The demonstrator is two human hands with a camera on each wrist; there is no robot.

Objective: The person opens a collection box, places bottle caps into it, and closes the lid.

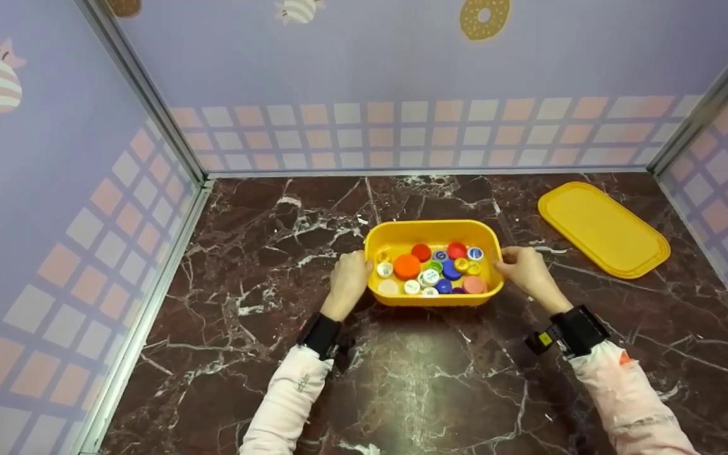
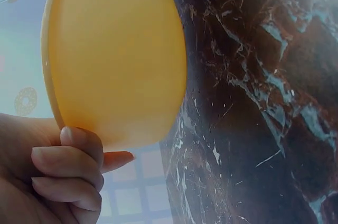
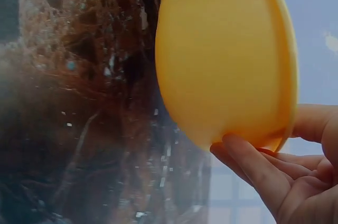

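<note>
A yellow plastic box (image 1: 433, 302) with rounded corners holds several bottle caps, among them a large orange cap (image 1: 407, 267), a red cap (image 1: 421, 253), a blue cap (image 1: 452, 270) and a white cap (image 1: 428, 278). My left hand (image 1: 349, 278) grips the box's left end, thumb at the rim and fingers curled against the outer wall. At the opposite end my right hand (image 1: 528, 273) pinches the rim, its fingers pressed to the outside. Both wrist views show the box's outer wall (image 2: 116, 60) close up, beside the dark tabletop.
A yellow lid (image 1: 604, 229) lies flat at the right rear of the dark marbled table (image 1: 244, 379). Patterned panels (image 1: 364, 69) stand along the back, left and right. Metal edging (image 1: 168, 259) runs down the table's left side.
</note>
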